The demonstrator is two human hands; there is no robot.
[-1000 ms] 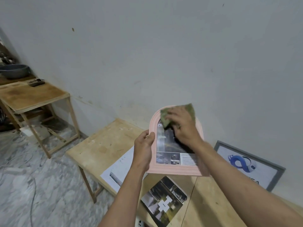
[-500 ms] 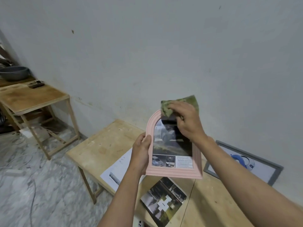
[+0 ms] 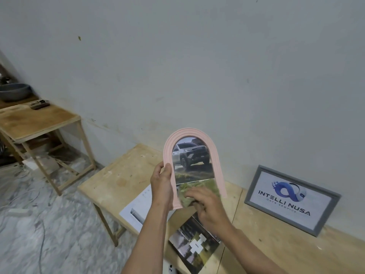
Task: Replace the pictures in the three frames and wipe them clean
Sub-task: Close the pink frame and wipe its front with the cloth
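Nearest, loose printed pictures lie on the wooden table. Above them the left hand grips the arched pink frame, truck photo inside; the right hand presses a green cloth at its six o'clock. Farther, at three o'clock, a grey frame leans against the wall.

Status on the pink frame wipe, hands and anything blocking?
Left hand gripping pink arched frame by its left edge, upright above the table. Right hand pressing green cloth on lower glass. Nothing blocking.
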